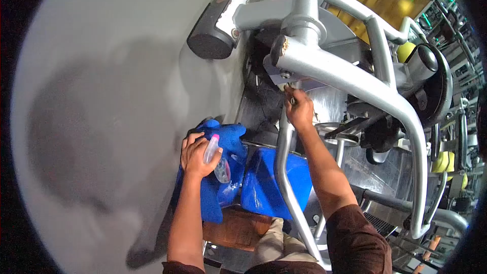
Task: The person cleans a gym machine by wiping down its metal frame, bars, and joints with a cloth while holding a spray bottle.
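My left hand [198, 156] is closed around a clear squeeze bottle [211, 148] with a pink tip, its fingers resting near crumpled blue material [231, 136]. Up and to the right, my right hand [300, 110] is pinched just below a bolt [285, 74] on the silver frame [345, 71] of a gym machine. Something small and dark shows between those fingers, too small to name. Below the two hands lies a glossy blue pad [271, 182].
A black-ended roller pad [218, 25] juts left from the machine. A bent silver tube [284, 157] runs down beside my right forearm. The grey wall [116, 96] carries my shadow on the left. More gym equipment [451, 157] stands at the far right.
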A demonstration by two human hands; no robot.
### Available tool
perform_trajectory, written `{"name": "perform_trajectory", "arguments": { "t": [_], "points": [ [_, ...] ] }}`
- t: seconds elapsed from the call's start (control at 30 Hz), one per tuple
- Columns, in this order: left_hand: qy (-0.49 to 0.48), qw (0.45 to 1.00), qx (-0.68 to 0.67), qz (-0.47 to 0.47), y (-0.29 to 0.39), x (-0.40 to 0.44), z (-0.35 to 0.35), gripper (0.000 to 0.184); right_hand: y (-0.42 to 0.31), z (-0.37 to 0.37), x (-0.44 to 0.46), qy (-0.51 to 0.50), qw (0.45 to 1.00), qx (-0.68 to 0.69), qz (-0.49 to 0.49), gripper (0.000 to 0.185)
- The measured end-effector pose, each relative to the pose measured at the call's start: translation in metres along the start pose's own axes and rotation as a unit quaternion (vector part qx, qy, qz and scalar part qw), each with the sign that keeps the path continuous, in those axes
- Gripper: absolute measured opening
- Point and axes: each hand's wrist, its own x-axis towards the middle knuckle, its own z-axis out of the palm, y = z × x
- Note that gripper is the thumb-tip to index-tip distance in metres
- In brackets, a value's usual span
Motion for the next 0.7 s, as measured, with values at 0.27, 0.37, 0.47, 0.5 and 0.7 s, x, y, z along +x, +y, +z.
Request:
{"name": "perform_trajectory", "arguments": {
  "t": [0.27,0.37,0.47,0.5,0.7],
  "points": [
    [0.004,1.0,-0.005,-0.007,0.005,0.002,-0.004,0.033,0.038,0.013,-0.016,-0.073,0.969,-0.06,0.227,0.024],
    [-0.009,1.0,-0.009,-0.008,0.001,0.001,-0.004,0.034,0.053,0.012,-0.039,-0.025,0.97,0.0,0.243,0.023],
    [-0.004,1.0,-0.005,-0.003,0.0,-0.001,0.0,0.035,0.073,0.02,-0.042,-0.039,0.988,0.055,0.141,0.029],
    [-0.002,1.0,0.0,-0.007,0.002,0.0,-0.002,0.035,0.061,0.013,-0.036,-0.033,0.995,0.043,0.089,0.03],
    [-0.023,1.0,0.0,-0.022,0.005,0.002,-0.006,0.036,0.0,-0.011,0.012,0.002,0.997,-0.054,0.057,0.036]
  ]
}}
